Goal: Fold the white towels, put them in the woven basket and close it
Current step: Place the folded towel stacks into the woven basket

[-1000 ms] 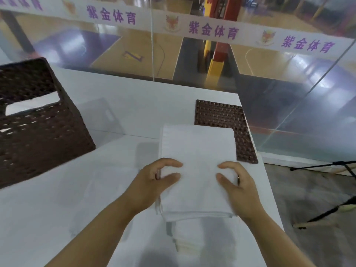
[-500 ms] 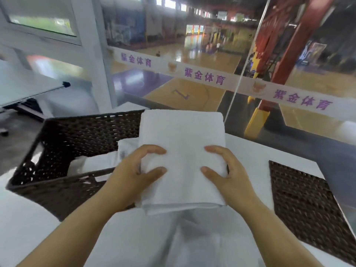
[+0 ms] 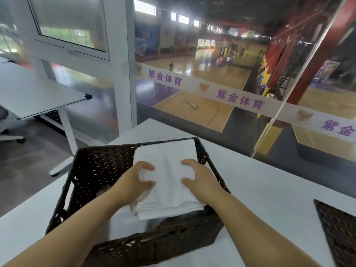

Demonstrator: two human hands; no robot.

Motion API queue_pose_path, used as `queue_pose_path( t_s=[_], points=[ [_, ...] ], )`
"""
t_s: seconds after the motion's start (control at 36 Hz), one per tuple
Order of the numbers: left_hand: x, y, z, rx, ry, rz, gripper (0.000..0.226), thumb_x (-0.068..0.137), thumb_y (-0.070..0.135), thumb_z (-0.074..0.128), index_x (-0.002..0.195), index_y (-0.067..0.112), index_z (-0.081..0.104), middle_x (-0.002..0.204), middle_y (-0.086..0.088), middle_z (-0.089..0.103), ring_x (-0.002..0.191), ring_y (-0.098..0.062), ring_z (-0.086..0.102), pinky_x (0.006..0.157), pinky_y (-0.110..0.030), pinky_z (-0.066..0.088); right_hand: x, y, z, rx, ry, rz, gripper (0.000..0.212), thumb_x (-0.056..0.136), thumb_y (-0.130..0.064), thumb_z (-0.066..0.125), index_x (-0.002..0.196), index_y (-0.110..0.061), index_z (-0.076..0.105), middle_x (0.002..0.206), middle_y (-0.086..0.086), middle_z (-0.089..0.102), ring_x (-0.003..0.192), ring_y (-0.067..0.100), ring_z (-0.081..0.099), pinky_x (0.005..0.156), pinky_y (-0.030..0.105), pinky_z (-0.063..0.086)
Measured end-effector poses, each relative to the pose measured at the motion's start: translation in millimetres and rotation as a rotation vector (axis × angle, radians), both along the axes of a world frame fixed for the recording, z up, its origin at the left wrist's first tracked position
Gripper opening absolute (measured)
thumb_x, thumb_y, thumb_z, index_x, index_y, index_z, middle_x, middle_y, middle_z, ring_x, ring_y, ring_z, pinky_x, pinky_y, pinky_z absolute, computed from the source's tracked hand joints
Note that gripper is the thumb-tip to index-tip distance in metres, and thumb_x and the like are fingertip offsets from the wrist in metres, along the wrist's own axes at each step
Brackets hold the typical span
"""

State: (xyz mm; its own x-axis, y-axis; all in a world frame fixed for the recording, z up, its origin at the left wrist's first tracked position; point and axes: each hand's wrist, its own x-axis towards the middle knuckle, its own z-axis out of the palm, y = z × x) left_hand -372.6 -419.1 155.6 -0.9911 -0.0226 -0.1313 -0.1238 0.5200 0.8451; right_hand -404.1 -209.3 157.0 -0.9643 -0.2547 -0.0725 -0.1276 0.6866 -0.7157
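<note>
1. The left hand [image 3: 133,182] gripped the left side of the folded towel [image 3: 167,201]. Its thumb and forefinger were curled on the top face, and other fingertips showed under the edge.
2. The right hand [image 3: 200,180] held the opposite side in the same way, thumb and forefinger bent over the top. The two hands sat level with each other, about midway along the towel, so neither was clearly nearer to it.
3. The towel's long axis ran straight away from the person. Its near end hung just inside the front wall of the woven basket [image 3: 154,245], and its far end reached the far right corner.
4. The towel filled the right half of the basket's opening and lay close along the right wall. It seemed to sit high, near rim level, so it had probably not yet been set down. The coming move looked like a straight lowering with no turn needed.
5. A pale cloth [image 3: 123,226] lay on the basket floor below and to the left. It was too blurred to name, though it may have been another towel.
6. The left half of the basket was dark and open.
7. The lid [image 3: 339,230] lay flat on the white table [image 3: 269,182], well apart to the right and closer to the right hand. The basket was open, and that hand seemed the likelier one to fetch the lid.
</note>
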Motion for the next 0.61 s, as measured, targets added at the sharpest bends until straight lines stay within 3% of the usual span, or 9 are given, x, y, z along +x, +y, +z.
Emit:
queue_pose_path(
  t_s=[0.14, 0.22, 0.31, 0.36, 0.42, 0.5, 0.61],
  points=[
    [-13, -20, -13, -0.001, -0.052, 0.009, 0.031, 0.082, 0.014, 0.07, 0.097, 0.035, 0.055, 0.097, 0.002, 0.061, 0.059, -0.015, 0.056, 0.055, -0.026, 0.046, -13, -13, -12, -0.002, -0.08, 0.025, 0.049, 0.093, -0.028, 0.058, 0.134, -0.044, 0.038, 0.131, -0.006, 0.041, 0.088, 0.002, 0.051, 0.065, 0.009, 0.044],
    [-13, -42, -16, -0.038, -0.091, 0.05, 0.03, 0.08, 0.012, 0.071, 0.096, 0.032, 0.055, 0.089, -0.004, 0.062, 0.041, -0.01, 0.047, 0.042, -0.022, 0.039, -13, -32, -13, -0.021, -0.15, 0.077, 0.05, 0.093, -0.029, 0.058, 0.135, -0.043, 0.036, 0.112, -0.017, 0.042, 0.091, 0.005, 0.055, 0.075, 0.016, 0.051],
    [-17, -66, -17, -0.109, -0.107, 0.094, 0.032, 0.077, 0.01, 0.073, 0.094, 0.031, 0.054, 0.091, -0.007, 0.063, 0.058, -0.019, 0.057, 0.05, -0.025, 0.042, -19, -59, -16, 0.005, -0.14, 0.138, 0.054, 0.091, -0.03, 0.06, 0.137, -0.041, 0.034, 0.135, -0.005, 0.042, 0.101, 0.008, 0.048, 0.081, 0.018, 0.041],
    [-18, -80, -23, -0.113, -0.169, 0.143, 0.033, 0.077, 0.007, 0.071, 0.092, 0.03, 0.054, 0.079, -0.008, 0.064, 0.06, -0.026, 0.059, 0.054, -0.029, 0.047, -24, -79, -20, 0.026, -0.158, 0.18, 0.057, 0.09, -0.03, 0.061, 0.139, -0.039, 0.033, 0.139, -0.001, 0.041, 0.107, 0.01, 0.045, 0.085, 0.019, 0.036],
    [-19, -92, -31, -0.139, -0.243, 0.178, 0.032, 0.078, 0.008, 0.069, 0.092, 0.031, 0.051, 0.069, -0.009, 0.064, 0.052, -0.024, 0.056, 0.05, -0.028, 0.046, -29, -98, -26, 0.07, -0.204, 0.224, 0.06, 0.09, -0.03, 0.062, 0.141, -0.036, 0.031, 0.139, 0.003, 0.04, 0.113, 0.016, 0.047, 0.089, 0.021, 0.039],
    [-19, -102, -45, -0.323, -0.318, 0.186, 0.033, 0.077, 0.013, 0.064, 0.093, 0.035, 0.045, 0.072, -0.006, 0.062, 0.054, -0.019, 0.055, 0.043, -0.022, 0.04, -35, -121, -40, 0.165, -0.276, 0.296, 0.066, 0.09, -0.028, 0.062, 0.145, -0.033, 0.026, 0.142, 0.003, 0.04, 0.118, 0.02, 0.049, 0.092, 0.025, 0.042],
    [-25, -100, -62, -0.49, -0.382, 0.083, 0.036, 0.081, 0.01, 0.058, 0.109, 0.026, 0.041, 0.073, 0.005, 0.05, 0.06, -0.007, 0.045, 0.049, -0.019, 0.036, -42, -139, -64, 0.239, -0.367, 0.312, 0.069, 0.089, -0.025, 0.064, 0.146, -0.028, 0.027, 0.144, 0.004, 0.038, 0.123, 0.023, 0.047, 0.097, 0.03, 0.043]
  ],
)
